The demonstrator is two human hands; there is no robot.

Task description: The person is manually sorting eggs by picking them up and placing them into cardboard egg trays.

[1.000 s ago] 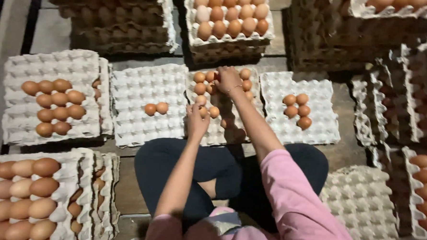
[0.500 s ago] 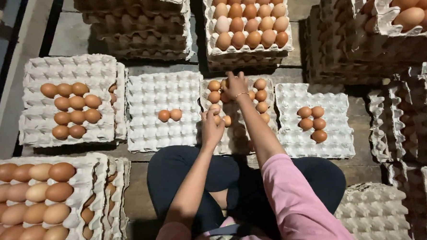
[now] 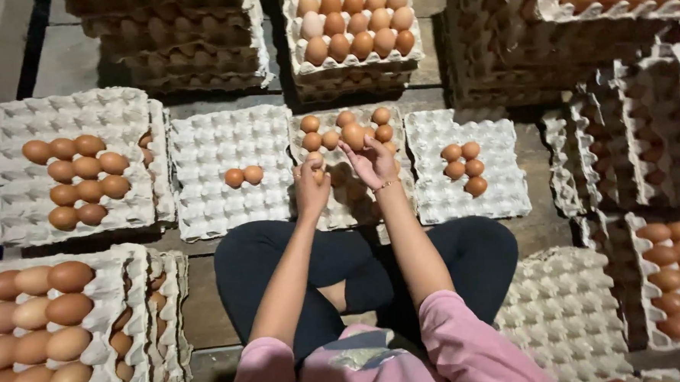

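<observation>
Two hands, brown egg, grey tray

The egg in the right hand is light brown, as are the eggs in the pale grey, dimpled tray just beyond both hands. The trays to either side of the hands are the same whitish grey pulp. The sleeves are pink, the trousers black, and a thin gold-coloured bracelet circles the right wrist. The floor is dull grey-brown.
</observation>
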